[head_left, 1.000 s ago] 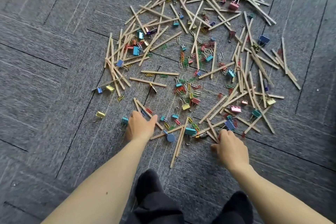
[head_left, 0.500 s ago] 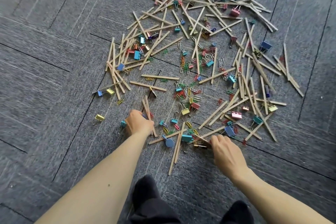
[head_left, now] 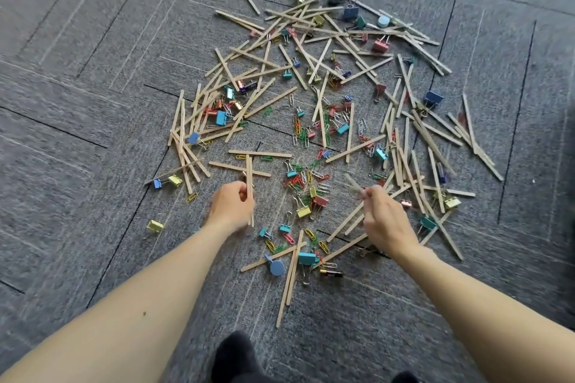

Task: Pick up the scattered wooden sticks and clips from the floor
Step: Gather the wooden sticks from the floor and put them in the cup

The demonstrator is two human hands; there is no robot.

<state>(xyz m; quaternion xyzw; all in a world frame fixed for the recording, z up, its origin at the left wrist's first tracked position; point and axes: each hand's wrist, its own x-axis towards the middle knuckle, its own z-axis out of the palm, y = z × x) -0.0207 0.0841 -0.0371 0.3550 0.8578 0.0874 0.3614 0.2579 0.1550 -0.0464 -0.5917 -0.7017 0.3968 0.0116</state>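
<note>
Several wooden sticks (head_left: 259,153) and coloured binder clips and paper clips (head_left: 303,211) lie scattered over the grey carpet. My left hand (head_left: 231,207) grips a pair of wooden sticks (head_left: 249,169) held upright, lifted off the floor. My right hand (head_left: 384,221) pinches a blurred wooden stick (head_left: 353,182) that points up and left. Between my hands lie more sticks (head_left: 291,274), a teal binder clip (head_left: 307,258) and a blue round pin (head_left: 277,267).
The pile spreads from the centre to the upper right over grey carpet tiles (head_left: 77,134). A yellow clip (head_left: 154,225) lies alone at the left. My dark-clothed knees (head_left: 236,357) show at the bottom edge.
Both hands have risen from the floor, the left lifting two sticks, the right lifting one stick. The view has shifted so the pile sits lower in frame.
</note>
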